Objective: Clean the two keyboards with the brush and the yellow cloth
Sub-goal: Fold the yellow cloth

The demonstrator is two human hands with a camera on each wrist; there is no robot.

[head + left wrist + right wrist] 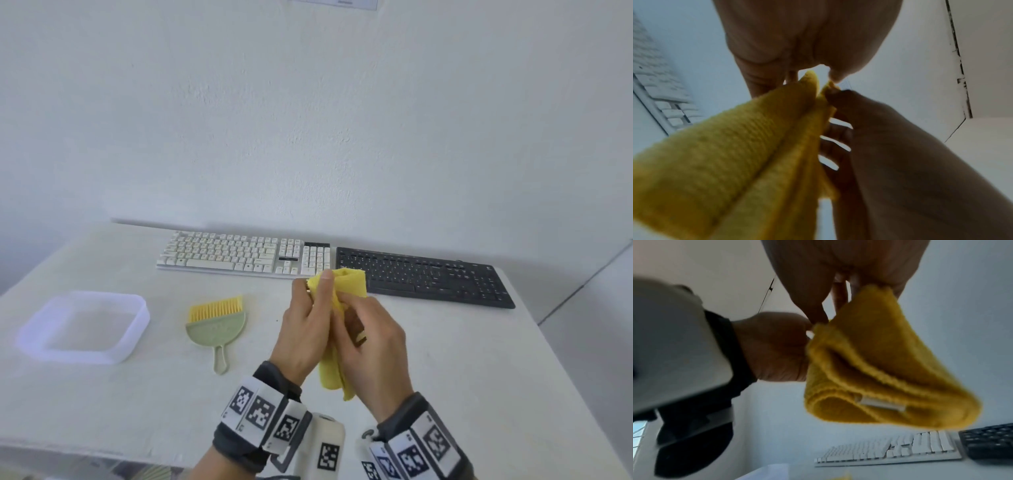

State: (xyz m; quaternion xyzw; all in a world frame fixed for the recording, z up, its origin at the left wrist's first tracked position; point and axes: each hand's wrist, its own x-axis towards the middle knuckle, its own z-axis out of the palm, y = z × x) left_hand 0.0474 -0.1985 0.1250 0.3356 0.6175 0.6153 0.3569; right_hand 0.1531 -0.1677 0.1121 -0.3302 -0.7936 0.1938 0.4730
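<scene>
Both hands hold the folded yellow cloth up above the table's middle. My left hand grips its left side with the thumb on top; my right hand pinches it from the right. The left wrist view shows the cloth bunched between the two hands, and in the right wrist view the cloth hangs with a small white label. The white keyboard and the black keyboard lie side by side at the back. The brush, green with yellow bristles, lies flat left of my hands.
A translucent shallow tray stands at the left of the white table. A white wall rises right behind the keyboards. The table's right edge runs close to the black keyboard's end.
</scene>
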